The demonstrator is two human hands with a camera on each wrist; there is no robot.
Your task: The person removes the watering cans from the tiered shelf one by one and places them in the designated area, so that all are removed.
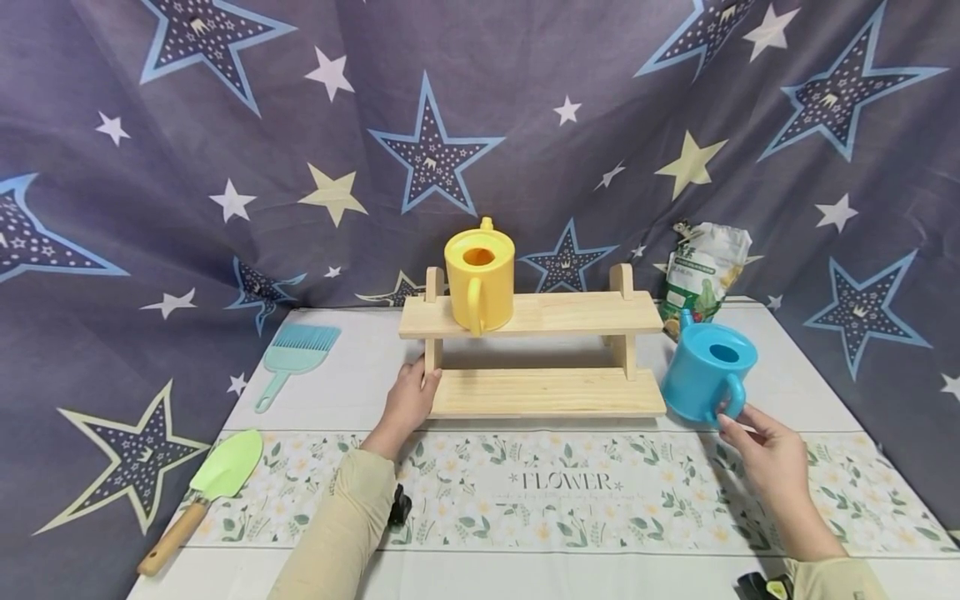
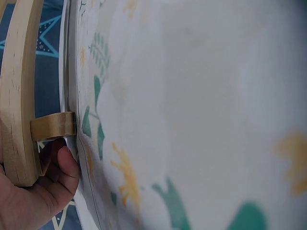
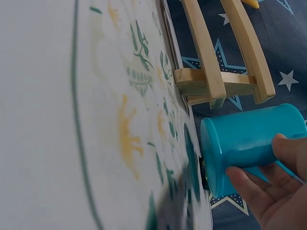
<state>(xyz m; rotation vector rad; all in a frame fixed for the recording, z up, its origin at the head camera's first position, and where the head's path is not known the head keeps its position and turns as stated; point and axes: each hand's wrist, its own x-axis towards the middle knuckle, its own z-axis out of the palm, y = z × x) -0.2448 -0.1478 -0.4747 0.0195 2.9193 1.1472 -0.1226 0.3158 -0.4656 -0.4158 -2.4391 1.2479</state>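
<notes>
A two-tier wooden shelf [image 1: 547,392] stands on the table. My left hand [image 1: 411,398] grips its left end at the lower board, and the left wrist view shows the fingers [image 2: 67,165] curled beneath the board beside a wooden foot. A yellow watering can [image 1: 495,287] sits on the upper board, handle toward me. Right of the shelf is a blue watering can [image 1: 693,375]; my right hand [image 1: 772,458] holds it by the handle. Seen from the right wrist, thumb and fingers are around the handle [image 3: 292,175], partly hidden. Whether the can's base touches the table, I cannot tell.
A white and green bag [image 1: 705,271] stands behind the blue can. On the left lie a teal brush [image 1: 295,354] and a green trowel [image 1: 228,467] with a wooden handle. A starry curtain [image 1: 525,150] hangs behind the table.
</notes>
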